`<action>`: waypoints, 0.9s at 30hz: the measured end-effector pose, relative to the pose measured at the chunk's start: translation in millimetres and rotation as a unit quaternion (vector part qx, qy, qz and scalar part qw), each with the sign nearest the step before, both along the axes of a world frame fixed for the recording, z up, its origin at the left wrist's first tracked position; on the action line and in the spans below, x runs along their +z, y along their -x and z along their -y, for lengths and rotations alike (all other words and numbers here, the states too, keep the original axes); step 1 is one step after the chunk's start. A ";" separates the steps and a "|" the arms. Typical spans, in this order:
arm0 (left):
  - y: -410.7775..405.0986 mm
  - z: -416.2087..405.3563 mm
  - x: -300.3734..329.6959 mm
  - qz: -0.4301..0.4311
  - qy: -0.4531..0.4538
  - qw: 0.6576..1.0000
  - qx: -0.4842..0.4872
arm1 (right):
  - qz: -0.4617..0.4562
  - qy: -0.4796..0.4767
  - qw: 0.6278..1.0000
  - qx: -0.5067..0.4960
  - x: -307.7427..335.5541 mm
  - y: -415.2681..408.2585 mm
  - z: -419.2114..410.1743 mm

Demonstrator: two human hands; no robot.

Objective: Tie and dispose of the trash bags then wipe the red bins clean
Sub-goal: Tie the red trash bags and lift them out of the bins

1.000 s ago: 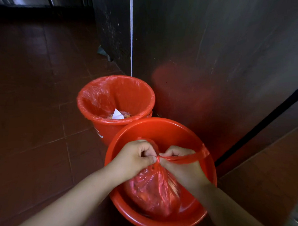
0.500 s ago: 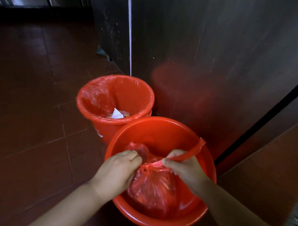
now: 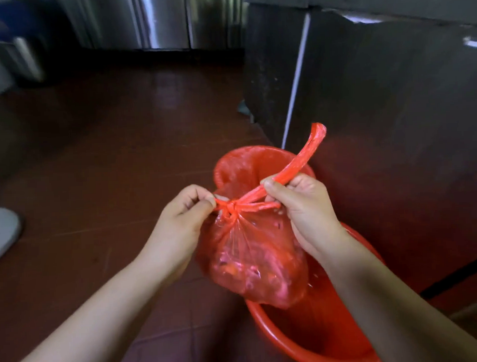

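Evidently the tying step is in hand: the left hand (image 3: 182,210) and right hand (image 3: 301,202) each pinch a twisted tail of the trash bag (image 3: 251,259), held knotted above the near bin (image 3: 320,338), so cinching tight and disposal probably come next.

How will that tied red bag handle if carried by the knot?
Probably floppy: the bag sags below the knot while the left hand and right hand pinch its tails. Likely light. The thin film may tear.
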State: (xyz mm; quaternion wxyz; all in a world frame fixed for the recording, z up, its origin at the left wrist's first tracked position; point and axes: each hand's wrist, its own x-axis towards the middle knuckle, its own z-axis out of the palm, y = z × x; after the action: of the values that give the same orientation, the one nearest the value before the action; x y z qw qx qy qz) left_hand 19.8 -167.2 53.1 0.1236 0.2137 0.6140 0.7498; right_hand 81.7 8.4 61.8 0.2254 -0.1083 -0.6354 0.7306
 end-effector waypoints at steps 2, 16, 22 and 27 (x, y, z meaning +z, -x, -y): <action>5.0 28.7 2.0 0.003 0.011 0.999 0.053 | 0.020 -0.032 0.999 0.011 1.3 15.5 21.3; 25.1 191.4 -226.9 0.069 0.374 0.867 0.323 | 0.224 -0.179 0.954 0.090 -139.8 90.6 79.1; 21.6 193.0 -261.8 0.065 0.464 0.831 0.299 | 0.227 -0.357 0.903 0.077 -164.4 108.1 64.5; 41.3 170.4 -246.9 -0.053 0.609 0.749 0.256 | 0.136 -0.612 0.773 -0.097 -149.9 135.5 19.2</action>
State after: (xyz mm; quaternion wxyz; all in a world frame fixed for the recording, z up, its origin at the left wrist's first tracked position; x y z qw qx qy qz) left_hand -21.5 -337.6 -193.8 -0.0017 -0.0326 0.9777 0.2074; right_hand -53.9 -10.9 -88.1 0.2253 -0.1069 -0.9584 0.1388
